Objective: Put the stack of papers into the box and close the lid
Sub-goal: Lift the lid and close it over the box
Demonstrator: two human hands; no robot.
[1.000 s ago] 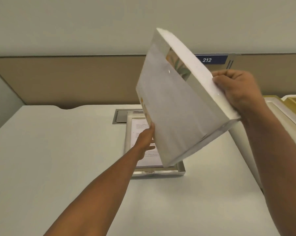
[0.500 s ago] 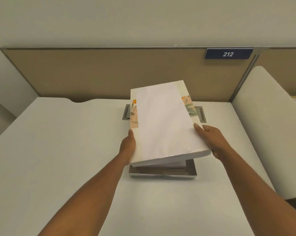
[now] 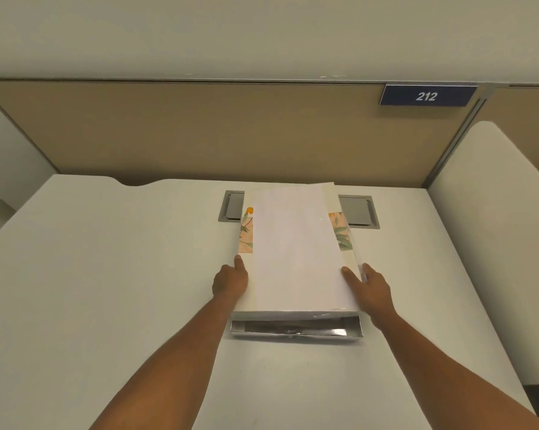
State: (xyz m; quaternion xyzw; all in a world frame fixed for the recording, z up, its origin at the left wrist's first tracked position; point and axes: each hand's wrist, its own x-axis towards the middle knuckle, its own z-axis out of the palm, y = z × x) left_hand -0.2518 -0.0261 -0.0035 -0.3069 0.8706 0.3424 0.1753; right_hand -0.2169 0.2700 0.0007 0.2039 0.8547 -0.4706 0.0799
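A white box lid (image 3: 296, 249) with floral strips along its sides lies almost flat over the silver box base (image 3: 296, 332) in the middle of the desk. Only the base's near wall shows below the lid's front edge. My left hand (image 3: 231, 282) grips the lid's left side and my right hand (image 3: 369, 288) grips its right side, thumbs resting on top. The papers inside the box are hidden under the lid.
The box sits on a white desk (image 3: 106, 305) with a grey cable hatch (image 3: 356, 211) behind it. A tan partition (image 3: 200, 128) with a blue "212" sign (image 3: 426, 96) stands at the back. A white divider panel (image 3: 491, 212) borders the right side.
The lid came down from a raised, tilted position onto the box. Both hands lowered with it and now hold its two sides near the front.
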